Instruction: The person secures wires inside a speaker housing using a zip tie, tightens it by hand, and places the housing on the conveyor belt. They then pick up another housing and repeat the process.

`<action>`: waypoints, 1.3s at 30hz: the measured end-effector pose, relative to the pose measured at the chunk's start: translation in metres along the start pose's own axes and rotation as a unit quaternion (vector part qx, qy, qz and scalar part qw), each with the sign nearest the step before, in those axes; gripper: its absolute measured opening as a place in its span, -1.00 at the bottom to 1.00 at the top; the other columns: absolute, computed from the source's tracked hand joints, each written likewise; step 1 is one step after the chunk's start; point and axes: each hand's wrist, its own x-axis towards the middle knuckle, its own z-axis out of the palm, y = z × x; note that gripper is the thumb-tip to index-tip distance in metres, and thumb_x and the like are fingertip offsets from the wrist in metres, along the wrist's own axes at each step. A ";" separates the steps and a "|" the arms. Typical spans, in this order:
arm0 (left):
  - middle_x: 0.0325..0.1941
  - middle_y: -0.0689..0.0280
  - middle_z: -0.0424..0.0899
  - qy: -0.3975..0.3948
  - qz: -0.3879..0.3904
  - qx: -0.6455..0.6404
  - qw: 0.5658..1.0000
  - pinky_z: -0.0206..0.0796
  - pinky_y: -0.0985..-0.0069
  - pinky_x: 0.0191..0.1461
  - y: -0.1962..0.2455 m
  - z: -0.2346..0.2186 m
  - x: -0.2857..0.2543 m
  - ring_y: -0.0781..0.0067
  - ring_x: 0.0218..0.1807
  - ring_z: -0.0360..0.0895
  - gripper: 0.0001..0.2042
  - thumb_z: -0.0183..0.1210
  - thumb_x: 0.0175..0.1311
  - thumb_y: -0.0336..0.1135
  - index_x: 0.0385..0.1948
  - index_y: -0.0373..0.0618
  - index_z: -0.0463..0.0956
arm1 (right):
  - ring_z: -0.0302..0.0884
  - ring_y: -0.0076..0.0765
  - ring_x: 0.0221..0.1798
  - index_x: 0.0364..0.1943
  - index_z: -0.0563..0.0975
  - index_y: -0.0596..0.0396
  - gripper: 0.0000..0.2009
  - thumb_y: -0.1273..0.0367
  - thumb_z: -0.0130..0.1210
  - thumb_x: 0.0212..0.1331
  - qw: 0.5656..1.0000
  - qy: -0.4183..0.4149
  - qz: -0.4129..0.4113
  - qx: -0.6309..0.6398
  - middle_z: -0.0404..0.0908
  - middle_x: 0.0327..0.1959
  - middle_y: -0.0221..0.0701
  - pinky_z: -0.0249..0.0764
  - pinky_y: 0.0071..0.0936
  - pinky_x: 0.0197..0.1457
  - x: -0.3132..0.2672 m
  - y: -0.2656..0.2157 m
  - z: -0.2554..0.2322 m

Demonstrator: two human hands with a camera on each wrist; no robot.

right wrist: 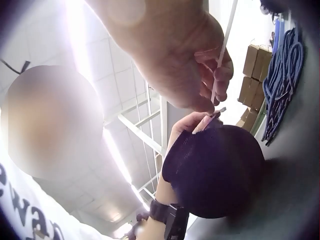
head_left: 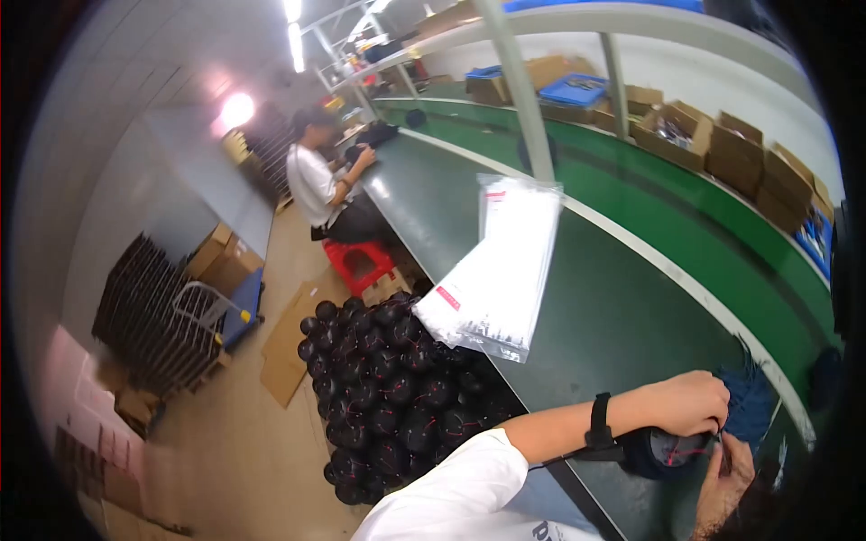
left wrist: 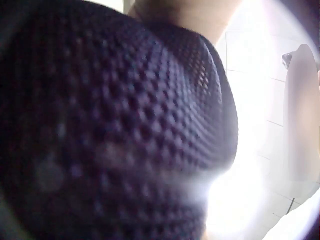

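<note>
A round black mesh-covered ball (right wrist: 220,172) with red strands sits on the green table under both hands, at the lower right in the head view. My left hand (head_left: 690,403), with a black strap at its wrist, pinches the ball's upper edge, its fingertips close to the right hand's. In the right wrist view, the curled fingers of my right hand (right wrist: 175,55) hold a thin white cable tie (right wrist: 226,45), whose lower end reaches the left fingertips. Dark mesh fills most of the left wrist view and hides the left fingers there.
Blue cords (head_left: 747,397) lie just beyond the hands. Two clear bags of white strips (head_left: 519,248) rest on the table. Several black balls (head_left: 397,388) are heaped beside its edge. Cardboard boxes (head_left: 735,149) line the far side, and another person (head_left: 316,180) sits farther along.
</note>
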 end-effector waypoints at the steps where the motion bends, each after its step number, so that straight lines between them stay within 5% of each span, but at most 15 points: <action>1: -0.28 0.19 0.75 0.013 0.003 -0.007 1.000 0.50 0.11 0.02 -0.001 -0.002 -0.002 0.01 -0.08 0.69 -0.90 0.41 0.17 -0.33 -0.37 -0.12 0.79 | 0.77 -0.17 -0.26 -0.07 0.76 0.14 -0.85 0.41 0.33 0.37 0.998 -0.038 0.033 -0.022 0.79 -0.26 -0.17 0.65 -0.30 -0.10 0.001 -0.002 -0.007; 4: -0.31 0.17 0.76 0.050 0.015 -0.025 0.998 0.52 0.10 0.03 -0.011 -0.003 -0.007 -0.01 -0.10 0.70 -0.90 0.41 0.14 -0.33 -0.40 -0.12 0.79 | 0.75 -0.21 -0.32 -0.11 0.74 0.19 -0.86 0.42 0.33 0.37 0.996 -0.039 0.066 -0.034 0.76 -0.36 -0.22 0.63 -0.33 -0.15 -0.005 0.021 -0.007; 5: -0.32 0.16 0.76 0.060 0.018 -0.033 0.997 0.54 0.09 0.02 -0.011 0.000 -0.007 -0.02 -0.12 0.71 -0.91 0.41 0.12 -0.34 -0.41 -0.13 0.80 | 0.78 -0.13 -0.13 -0.10 0.75 0.15 -0.85 0.38 0.35 0.36 0.987 -0.082 0.137 -0.023 0.78 -0.16 -0.16 0.66 -0.24 0.01 -0.004 0.022 -0.008; 8: -0.25 0.23 0.70 0.000 0.008 0.015 1.000 0.47 0.14 0.10 -0.006 0.006 -0.003 0.09 -0.01 0.66 -0.89 0.38 0.24 -0.31 -0.34 -0.11 0.77 | 0.64 -0.12 -0.24 -0.17 0.64 0.32 -0.95 0.60 0.18 0.39 0.997 0.012 0.028 0.073 0.61 -0.28 -0.14 0.51 -0.30 -0.16 -0.003 0.025 0.023; 10: -0.23 0.25 0.69 -0.013 -0.008 0.049 0.999 0.47 0.15 0.12 0.001 0.001 -0.005 0.12 0.00 0.65 -0.89 0.37 0.27 -0.30 -0.31 -0.10 0.76 | 0.61 -0.27 -0.23 -0.17 0.64 0.32 -0.95 0.57 0.19 0.39 0.999 0.014 -0.018 0.023 0.61 -0.29 -0.21 0.49 -0.38 -0.18 0.008 0.003 0.020; 12: -0.21 0.26 0.69 -0.007 -0.017 0.072 0.997 0.47 0.15 0.14 0.002 -0.011 -0.007 0.13 0.01 0.64 -0.89 0.36 0.28 -0.29 -0.29 -0.08 0.75 | 0.56 -0.37 -0.31 -0.24 0.62 0.30 -0.96 0.57 0.20 0.38 0.996 0.050 0.070 0.033 0.58 -0.36 -0.29 0.46 -0.41 -0.23 0.002 0.000 0.018; 15: -0.20 0.26 0.68 0.003 -0.023 0.063 0.998 0.48 0.16 0.14 0.001 -0.015 -0.012 0.12 0.02 0.64 -0.90 0.35 0.31 -0.29 -0.27 -0.07 0.75 | 0.49 -0.44 -0.38 -0.31 0.59 0.29 -0.93 0.57 0.20 0.36 0.993 -0.018 0.112 0.040 0.54 -0.43 -0.33 0.43 -0.43 -0.27 -0.004 0.025 0.002; 19: -0.28 0.23 0.64 -0.008 0.016 0.129 0.992 0.56 0.17 0.06 0.008 -0.017 -0.006 0.07 -0.06 0.66 -0.91 0.34 0.25 -0.31 -0.32 -0.08 0.69 | 0.72 -0.14 -0.32 -0.25 0.68 0.26 -0.96 0.54 0.26 0.32 0.994 0.002 0.021 0.104 0.74 -0.32 -0.16 0.60 -0.33 -0.19 0.017 0.003 0.022; 20: -0.25 0.23 0.67 -0.029 -0.033 0.145 0.988 0.56 0.16 0.04 0.013 -0.023 -0.004 0.07 -0.08 0.67 -0.89 0.34 0.27 -0.30 -0.28 -0.08 0.71 | 0.73 -0.11 -0.30 -0.24 0.68 0.26 -0.95 0.53 0.29 0.31 0.995 0.013 0.017 0.095 0.75 -0.32 -0.15 0.62 -0.31 -0.16 0.021 -0.004 0.024; 24: -0.22 0.24 0.76 0.016 -0.060 0.080 0.995 0.59 0.24 -0.03 0.011 -0.035 -0.006 0.10 -0.11 0.72 -0.87 0.41 0.26 -0.40 -0.19 -0.09 0.78 | 0.74 -0.24 -0.38 -0.23 0.67 0.26 -0.91 0.50 0.35 0.31 0.982 -0.056 0.134 0.124 0.74 -0.37 -0.19 0.61 -0.40 -0.25 0.014 0.010 -0.015; 29: -0.26 0.28 0.74 -0.007 -0.044 0.069 0.997 0.57 0.26 -0.06 0.020 -0.030 -0.001 0.16 -0.16 0.68 -0.87 0.42 0.26 -0.43 -0.18 -0.10 0.79 | 0.73 -0.24 -0.42 -0.24 0.66 0.26 -0.90 0.48 0.34 0.32 0.988 -0.019 0.036 0.151 0.74 -0.38 -0.20 0.62 -0.40 -0.28 0.018 0.006 0.013; 33: -0.27 0.28 0.73 -0.004 -0.066 0.061 0.996 0.55 0.30 -0.09 0.020 -0.034 -0.003 0.17 -0.18 0.67 -0.87 0.43 0.24 -0.45 -0.19 -0.10 0.80 | 0.77 -0.23 -0.39 -0.22 0.67 0.25 -0.86 0.45 0.38 0.29 0.977 -0.073 0.135 0.146 0.76 -0.39 -0.20 0.65 -0.39 -0.24 0.014 0.009 -0.013; 39: -0.28 0.27 0.74 -0.026 -0.061 0.047 0.997 0.52 0.30 -0.12 0.023 -0.027 0.000 0.19 -0.21 0.65 -0.87 0.45 0.23 -0.46 -0.20 -0.12 0.80 | 0.80 -0.17 -0.36 -0.26 0.66 0.26 -0.89 0.47 0.32 0.33 0.986 -0.041 0.061 0.150 0.77 -0.38 -0.17 0.67 -0.35 -0.24 0.016 0.001 0.008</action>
